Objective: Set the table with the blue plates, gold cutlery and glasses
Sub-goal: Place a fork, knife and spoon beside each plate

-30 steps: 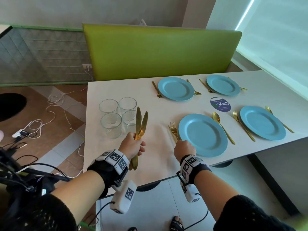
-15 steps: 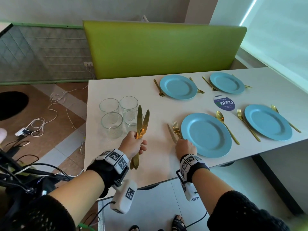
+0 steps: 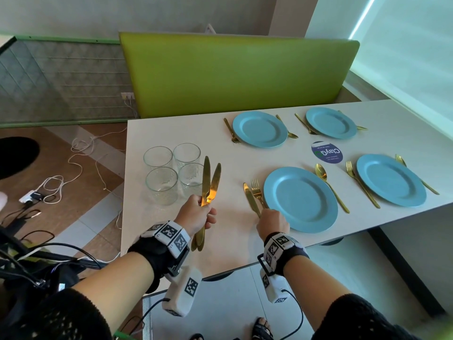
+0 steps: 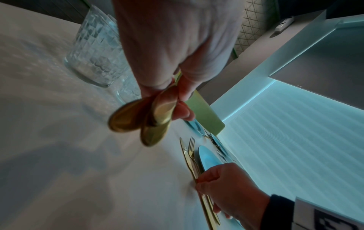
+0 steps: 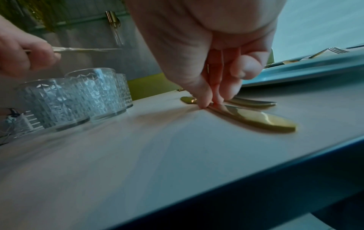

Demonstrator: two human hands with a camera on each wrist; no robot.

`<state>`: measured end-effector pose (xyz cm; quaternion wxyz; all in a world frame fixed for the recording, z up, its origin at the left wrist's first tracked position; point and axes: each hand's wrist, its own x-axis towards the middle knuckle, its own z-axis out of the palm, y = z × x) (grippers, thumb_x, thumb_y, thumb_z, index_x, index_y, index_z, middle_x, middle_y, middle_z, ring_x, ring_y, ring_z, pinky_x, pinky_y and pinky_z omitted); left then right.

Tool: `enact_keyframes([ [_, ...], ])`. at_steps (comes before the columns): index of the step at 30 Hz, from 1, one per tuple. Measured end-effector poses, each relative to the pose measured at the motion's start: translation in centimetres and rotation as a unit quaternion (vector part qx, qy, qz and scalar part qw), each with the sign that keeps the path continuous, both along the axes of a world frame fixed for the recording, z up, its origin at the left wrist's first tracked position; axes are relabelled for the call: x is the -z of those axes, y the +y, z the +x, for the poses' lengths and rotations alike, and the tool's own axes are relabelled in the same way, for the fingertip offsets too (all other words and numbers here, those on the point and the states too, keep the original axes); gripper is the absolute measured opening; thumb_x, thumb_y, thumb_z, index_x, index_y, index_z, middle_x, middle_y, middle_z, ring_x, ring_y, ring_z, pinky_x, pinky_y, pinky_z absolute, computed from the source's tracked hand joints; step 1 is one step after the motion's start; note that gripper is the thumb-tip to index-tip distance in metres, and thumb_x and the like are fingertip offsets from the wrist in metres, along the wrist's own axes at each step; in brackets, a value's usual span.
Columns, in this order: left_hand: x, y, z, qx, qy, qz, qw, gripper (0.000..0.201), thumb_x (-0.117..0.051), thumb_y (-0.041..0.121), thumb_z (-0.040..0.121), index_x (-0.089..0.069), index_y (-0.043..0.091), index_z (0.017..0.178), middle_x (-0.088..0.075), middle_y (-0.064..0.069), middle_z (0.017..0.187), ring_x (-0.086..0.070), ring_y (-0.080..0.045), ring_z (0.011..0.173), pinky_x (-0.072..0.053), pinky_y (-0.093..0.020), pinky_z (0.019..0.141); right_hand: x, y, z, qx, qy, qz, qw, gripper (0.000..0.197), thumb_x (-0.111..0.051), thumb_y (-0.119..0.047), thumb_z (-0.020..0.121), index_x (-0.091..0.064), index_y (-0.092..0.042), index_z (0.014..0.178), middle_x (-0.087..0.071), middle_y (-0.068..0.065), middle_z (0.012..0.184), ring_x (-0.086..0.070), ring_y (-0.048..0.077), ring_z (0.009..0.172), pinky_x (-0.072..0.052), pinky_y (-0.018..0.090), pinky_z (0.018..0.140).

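My left hand (image 3: 198, 212) (image 4: 177, 62) grips a bundle of gold knives (image 3: 208, 182) (image 4: 138, 121), blades up, above the table beside the glasses (image 3: 171, 173) (image 5: 69, 99). My right hand (image 3: 270, 219) (image 5: 206, 62) pinches the handle of one gold knife (image 3: 250, 197) (image 5: 256, 119) that lies flat on the table. That knife sits just left of a gold fork (image 3: 257, 190), next to the nearest blue plate (image 3: 301, 200) (image 5: 315, 68). A gold spoon (image 3: 328, 182) lies to the right of this plate.
Three more blue plates (image 3: 259, 128) (image 3: 331, 122) (image 3: 389, 180) each have a fork and a spoon beside them. A round dark sticker (image 3: 327, 152) lies between the plates. A green bench back (image 3: 232, 72) stands behind the table. Cables (image 3: 73, 155) trail over the floor at left.
My right hand has brought a knife down flat onto the table left of the fork. The left hand and its knives have hardly moved.
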<state>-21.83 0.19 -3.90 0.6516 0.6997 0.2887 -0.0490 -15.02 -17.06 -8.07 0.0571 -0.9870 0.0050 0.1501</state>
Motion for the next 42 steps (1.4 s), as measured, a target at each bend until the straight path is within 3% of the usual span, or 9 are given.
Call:
enact_keyframes([
  [4,0.1,-0.2,0.1,0.001,0.004,0.001,1.0,0.01,-0.041,0.011,0.098,-0.046,0.008,0.107,-0.06,-0.007,0.084,-0.056,-0.014,0.062,-0.046,-0.023,0.055,0.0,0.2,0.6,0.017,-0.003,0.01,1.0,0.026,-0.044,-0.01,0.095,-0.063,-0.007,0.113,-0.066,0.01,0.111,-0.064,0.028,0.104,-0.05,0.034,0.083],
  [27,0.3,0.2,0.1,-0.001,0.013,0.008,1.0,0.015,-0.042,0.013,0.098,-0.047,0.008,0.111,-0.06,-0.005,0.083,-0.057,-0.013,0.063,-0.047,-0.023,0.057,0.7,1.1,2.9,0.019,-0.015,0.013,1.0,0.029,-0.042,-0.009,0.095,-0.064,-0.008,0.113,-0.067,0.011,0.113,-0.064,0.028,0.104,-0.051,0.033,0.082],
  [42,0.3,-0.4,-0.1,0.014,0.013,0.018,1.0,0.016,-0.04,0.012,0.099,-0.047,0.008,0.113,-0.06,-0.003,0.083,-0.058,-0.013,0.064,-0.048,-0.022,0.057,1.4,0.9,3.2,0.022,-0.018,0.021,0.999,0.026,-0.047,-0.017,0.096,-0.065,-0.012,0.113,-0.067,0.009,0.112,-0.065,0.027,0.103,-0.052,0.032,0.081],
])
